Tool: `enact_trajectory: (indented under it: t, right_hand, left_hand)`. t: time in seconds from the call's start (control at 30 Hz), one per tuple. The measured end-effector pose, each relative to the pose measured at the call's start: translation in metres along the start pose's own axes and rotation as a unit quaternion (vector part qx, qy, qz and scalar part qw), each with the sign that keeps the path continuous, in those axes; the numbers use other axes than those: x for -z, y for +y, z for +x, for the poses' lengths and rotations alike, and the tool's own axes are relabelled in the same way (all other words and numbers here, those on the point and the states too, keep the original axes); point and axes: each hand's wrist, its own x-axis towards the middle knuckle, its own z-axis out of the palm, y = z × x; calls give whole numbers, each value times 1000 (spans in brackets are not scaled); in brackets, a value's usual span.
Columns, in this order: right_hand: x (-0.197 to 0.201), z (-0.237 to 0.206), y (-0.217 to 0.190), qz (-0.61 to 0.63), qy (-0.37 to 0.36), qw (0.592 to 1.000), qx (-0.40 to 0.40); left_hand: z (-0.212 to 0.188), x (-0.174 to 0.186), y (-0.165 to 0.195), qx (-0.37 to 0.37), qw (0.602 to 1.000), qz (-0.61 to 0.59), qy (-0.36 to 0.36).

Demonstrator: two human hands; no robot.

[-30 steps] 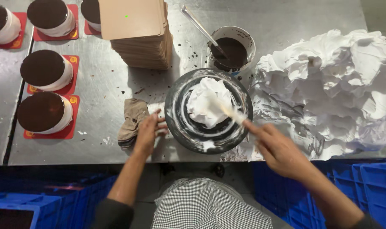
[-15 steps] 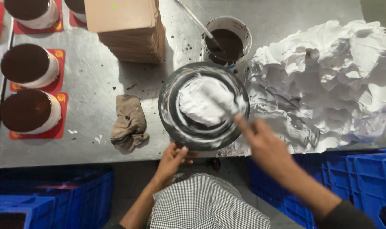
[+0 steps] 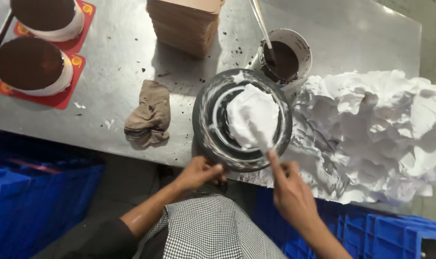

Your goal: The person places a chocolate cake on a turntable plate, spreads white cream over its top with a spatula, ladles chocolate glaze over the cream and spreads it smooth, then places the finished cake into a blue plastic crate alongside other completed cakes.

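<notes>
A round dark turntable (image 3: 213,129), smeared with white cream, stands at the front edge of the steel table (image 3: 112,67). A mound of white cream (image 3: 252,115) sits on its middle. My right hand (image 3: 291,191) grips a spatula (image 3: 262,139) whose cream-coated blade lies on the mound. My left hand (image 3: 198,171) is below the table edge, its fingers at the near underside of the turntable.
A crumpled brown cloth (image 3: 148,119) lies left of the turntable. Behind it are a cup of chocolate sauce (image 3: 284,58) with a utensil, and a stack of brown boards (image 3: 185,23). Two chocolate-topped cakes (image 3: 32,66) on red boards sit far left. A heap of cream-smeared white paper (image 3: 381,129) fills the right. Blue crates (image 3: 31,201) stand below.
My left hand left the table top by the cloth and dropped to the near edge under the turntable. My right hand drew closer with the spatula still on the cream. The view shifted right.
</notes>
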Motion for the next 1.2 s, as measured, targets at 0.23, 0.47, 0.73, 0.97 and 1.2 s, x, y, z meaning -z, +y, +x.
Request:
enact_trajectory:
  t: [0.23, 0.47, 0.73, 0.97, 1.2]
  right_hand:
    - [-12, -3, -4, 52, 14, 999, 1]
    - [-14, -8, 1, 3, -3, 998, -62]
    - [-13, -17, -27, 83, 19, 988, -126]
    - [-22, -33, -42, 147, 9, 981, -128]
    - [-21, -32, -53, 164, 9, 976, -146]
  left_hand:
    - [14, 43, 48, 11, 976, -56, 212]
    - [116, 92, 137, -142, 962, 80, 220]
    - [30, 1, 52, -127, 923, -93, 350]
    - [-10, -46, -66, -10, 990, -54, -132]
    - [-6, -30, -54, 41, 993, 22, -110]
